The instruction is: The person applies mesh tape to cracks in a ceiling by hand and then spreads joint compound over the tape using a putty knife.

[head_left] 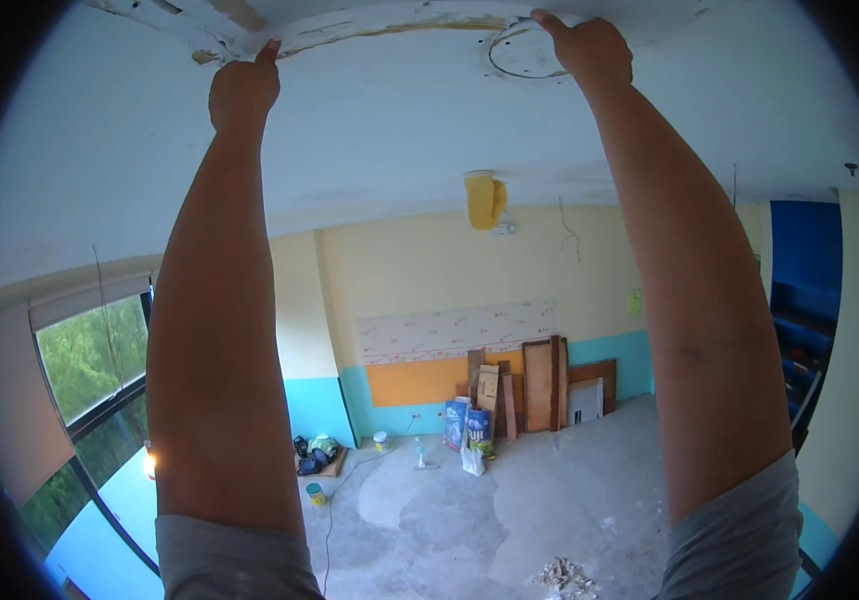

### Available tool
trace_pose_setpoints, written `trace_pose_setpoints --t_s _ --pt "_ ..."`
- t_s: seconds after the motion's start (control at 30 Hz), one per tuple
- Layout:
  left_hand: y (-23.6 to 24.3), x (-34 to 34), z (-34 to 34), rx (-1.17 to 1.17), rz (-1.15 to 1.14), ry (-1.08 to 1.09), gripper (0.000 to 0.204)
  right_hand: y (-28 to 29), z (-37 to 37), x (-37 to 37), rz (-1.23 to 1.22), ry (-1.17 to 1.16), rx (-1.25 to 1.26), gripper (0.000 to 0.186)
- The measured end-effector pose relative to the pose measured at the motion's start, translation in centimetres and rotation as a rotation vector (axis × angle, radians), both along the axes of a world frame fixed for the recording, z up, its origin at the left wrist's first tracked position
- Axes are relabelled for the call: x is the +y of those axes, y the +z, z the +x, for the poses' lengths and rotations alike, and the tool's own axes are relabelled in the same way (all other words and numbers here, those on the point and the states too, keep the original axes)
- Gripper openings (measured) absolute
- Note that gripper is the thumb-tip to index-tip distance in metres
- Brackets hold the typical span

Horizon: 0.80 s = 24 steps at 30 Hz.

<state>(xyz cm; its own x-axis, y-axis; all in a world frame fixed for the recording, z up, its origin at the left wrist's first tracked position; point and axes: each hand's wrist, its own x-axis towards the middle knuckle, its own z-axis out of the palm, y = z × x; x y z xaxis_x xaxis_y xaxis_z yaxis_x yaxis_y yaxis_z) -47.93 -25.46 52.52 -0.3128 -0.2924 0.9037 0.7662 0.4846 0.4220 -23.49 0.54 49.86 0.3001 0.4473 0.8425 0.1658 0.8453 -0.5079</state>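
Both my arms reach up to the white ceiling [400, 130]. At the upper left, my left hand [244, 92] has its thumb stretched up against the ceiling, its other fingers curled in. My right hand [592, 50] is farther right, one digit pointing left at the ceiling surface, the rest folded. Between them runs a long pale strip [390, 24] with rough brownish edges along a ceiling seam. Whether either hand pinches it is hidden. Just left of my right hand is a round patch [528, 54] with a dark cut outline.
A yellow piece [486, 200] hangs from the ceiling ahead. Wooden boards [542, 385] lean on the far wall beside blue bags [468, 428]. Below are a small tub [316, 494], a cable [331, 505] and a debris heap [565, 577] on the concrete floor. Windows [92, 350] stand at left.
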Motion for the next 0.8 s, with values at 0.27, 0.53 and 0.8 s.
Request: trace_pose_setpoints --t_s 0.27,0.53,0.8 --pt "-2.3 4.5 1.5 0.58 -0.062 -0.209 0.038 3.1 -4.0 4.9 0.389 -0.033 0.178 0.034" --pt "-1.4 0.6 -2.0 0.475 0.027 -0.486 0.05 1.9 -1.6 4.7 0.282 0.071 -0.055 0.048" --pt "-2.6 0.6 -0.3 0.338 0.087 -0.733 0.056 2.6 -0.6 8.4 0.319 0.085 -0.034 0.062"
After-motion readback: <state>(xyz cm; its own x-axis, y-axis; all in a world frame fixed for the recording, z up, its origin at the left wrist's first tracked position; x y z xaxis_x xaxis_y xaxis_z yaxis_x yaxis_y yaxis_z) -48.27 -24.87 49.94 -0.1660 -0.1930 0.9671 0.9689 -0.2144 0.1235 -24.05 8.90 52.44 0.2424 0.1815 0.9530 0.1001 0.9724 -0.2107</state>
